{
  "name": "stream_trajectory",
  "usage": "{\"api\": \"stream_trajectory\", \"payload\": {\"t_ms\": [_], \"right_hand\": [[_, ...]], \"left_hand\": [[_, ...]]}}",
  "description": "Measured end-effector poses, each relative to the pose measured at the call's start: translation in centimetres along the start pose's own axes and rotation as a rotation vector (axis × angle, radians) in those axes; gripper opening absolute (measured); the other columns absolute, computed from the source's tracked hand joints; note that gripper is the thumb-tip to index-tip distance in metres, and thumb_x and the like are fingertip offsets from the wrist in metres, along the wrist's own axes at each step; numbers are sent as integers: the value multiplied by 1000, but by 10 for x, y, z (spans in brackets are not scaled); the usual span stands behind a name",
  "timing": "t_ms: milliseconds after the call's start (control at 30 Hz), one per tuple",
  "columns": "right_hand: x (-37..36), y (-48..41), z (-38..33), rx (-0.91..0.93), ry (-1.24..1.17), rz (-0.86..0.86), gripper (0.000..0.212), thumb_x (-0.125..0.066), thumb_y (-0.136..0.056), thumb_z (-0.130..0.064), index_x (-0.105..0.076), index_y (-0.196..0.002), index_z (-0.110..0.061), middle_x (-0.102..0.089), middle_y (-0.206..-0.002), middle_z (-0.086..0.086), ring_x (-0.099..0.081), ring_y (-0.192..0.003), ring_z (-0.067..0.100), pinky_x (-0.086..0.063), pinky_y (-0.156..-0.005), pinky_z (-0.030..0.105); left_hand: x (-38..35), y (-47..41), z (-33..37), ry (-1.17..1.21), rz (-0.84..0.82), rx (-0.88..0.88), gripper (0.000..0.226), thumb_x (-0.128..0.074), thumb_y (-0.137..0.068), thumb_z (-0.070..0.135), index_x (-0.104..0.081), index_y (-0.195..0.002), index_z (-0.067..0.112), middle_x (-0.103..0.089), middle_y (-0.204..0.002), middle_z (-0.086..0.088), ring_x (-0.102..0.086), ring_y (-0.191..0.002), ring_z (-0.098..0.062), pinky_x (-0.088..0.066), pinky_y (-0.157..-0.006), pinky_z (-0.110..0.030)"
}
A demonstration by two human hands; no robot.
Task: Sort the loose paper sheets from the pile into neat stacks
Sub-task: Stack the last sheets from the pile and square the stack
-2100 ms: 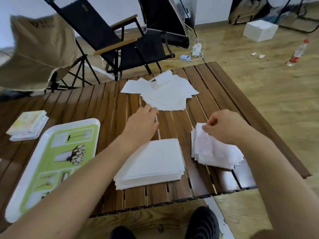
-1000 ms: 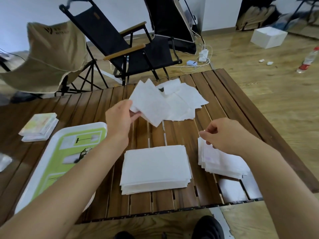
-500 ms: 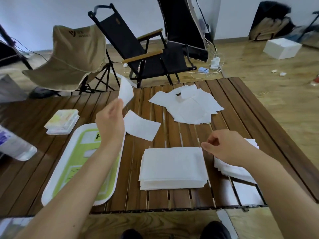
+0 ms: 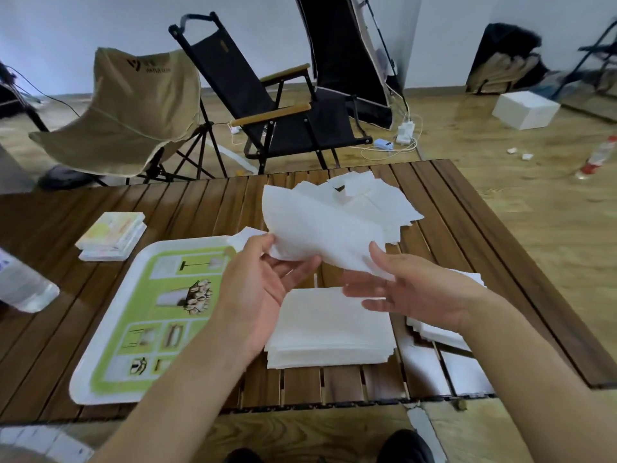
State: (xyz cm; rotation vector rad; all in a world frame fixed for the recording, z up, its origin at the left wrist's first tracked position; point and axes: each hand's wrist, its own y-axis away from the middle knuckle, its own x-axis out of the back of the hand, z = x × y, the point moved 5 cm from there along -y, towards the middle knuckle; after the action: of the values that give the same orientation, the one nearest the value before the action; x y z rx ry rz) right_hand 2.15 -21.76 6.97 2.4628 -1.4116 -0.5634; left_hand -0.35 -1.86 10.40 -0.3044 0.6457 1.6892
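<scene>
A loose pile of white paper sheets lies at the far middle of the slatted wooden table. In front of it I hold one white sheet in the air. My left hand, palm up, pinches its left lower edge between thumb and fingers. My right hand holds its right lower corner, thumb on top and fingers beneath. A neat stack lies under both hands. My right forearm partly hides a second, rougher stack at the right.
A white and green tray lies at the left, with a small white sheet at its far corner. Small pads and a plastic bottle lie further left. Folding chairs stand behind the table.
My left hand took paper from the loose pile and lifted it to the left. My right hand left the right stack, and both hands now hold one sheet above the middle stack.
</scene>
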Motion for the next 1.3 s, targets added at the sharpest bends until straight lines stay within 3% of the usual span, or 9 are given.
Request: {"api": "stream_trajectory", "payload": {"t_ms": [100,400,567,767,900,967,1100,1200,1300], "right_hand": [[8,-4,3,27,2,127,24,-73,-87,-36,-70,-101,-16,-71,-84,1,-70,-79,12,-55,-76,26],[10,-3,30,-205,539,234,33,-64,-97,-40,-69,-111,-11,-81,-87,1,-74,-75,9,-46,-56,18],[16,-4,43,-274,742,277,43,-62,-99,-38,-63,-105,5,-78,-78,10,-62,-55,11,-41,-51,20],[17,-9,46,-301,934,334,35,-63,-98,-39,-54,-77,-12,-78,-78,11,-70,-54,3,-43,-51,19],[20,-8,45,-353,1046,334,41,-64,-96,-44,-70,-75,-9,-76,-67,1,-60,-54,12,-46,-53,19],[24,-4,42,-396,1086,332,39,-67,-93,-44,-75,-80,-8,-75,-67,1,-58,-52,12,-50,-55,21],[29,3,35,-439,1185,314,32,-72,-89,-40,-76,-83,-9,-77,-71,0,-66,-61,13,-62,-80,31],[29,4,28,-419,1227,361,31,-68,-92,-42,-75,-85,-13,-77,-75,-2,-74,-73,15,-60,-83,32],[33,4,23,-377,1201,450,37,-63,-95,-47,-74,-83,-13,-78,-76,0,-75,-76,17,-60,-84,34]], "left_hand": [[17,-5,-6,-255,-9,23,24,-45,-107,19,-64,-117,7,-76,-109,-19,-76,-96,-33,-65,-78,-43],[60,-17,-24,-1157,-188,246,33,-47,-108,30,-64,-104,1,-79,-81,-8,-72,-63,-22,-52,-49,-28],[70,-15,-43,-1324,-271,390,31,-42,-109,27,-59,-103,2,-77,-76,-6,-68,-55,-17,-50,-46,-27],[80,-22,-58,-1389,-253,479,29,-42,-107,25,-61,-100,4,-74,-77,-6,-63,-52,-17,-45,-43,-22],[86,-24,-53,-1590,-251,514,34,-48,-105,33,-69,-87,13,-74,-70,1,-63,-50,-11,-44,-48,-20],[89,-31,-39,-1783,-172,419,31,-53,-103,35,-71,-86,16,-75,-71,5,-68,-58,-10,-51,-59,-23],[81,-74,-13,-2163,82,-225,18,-63,-95,19,-64,-113,19,-67,-107,0,-60,-96,-19,-48,-73,-33],[86,-117,-31,-2348,-127,-576,49,-63,-90,7,-54,-138,15,-53,-144,-10,-48,-133,-29,-44,-105,-42],[92,-145,-37,-2473,-215,-688,48,-58,-93,6,-53,-140,13,-50,-150,-11,-41,-143,-30,-30,-121,-46]]}}
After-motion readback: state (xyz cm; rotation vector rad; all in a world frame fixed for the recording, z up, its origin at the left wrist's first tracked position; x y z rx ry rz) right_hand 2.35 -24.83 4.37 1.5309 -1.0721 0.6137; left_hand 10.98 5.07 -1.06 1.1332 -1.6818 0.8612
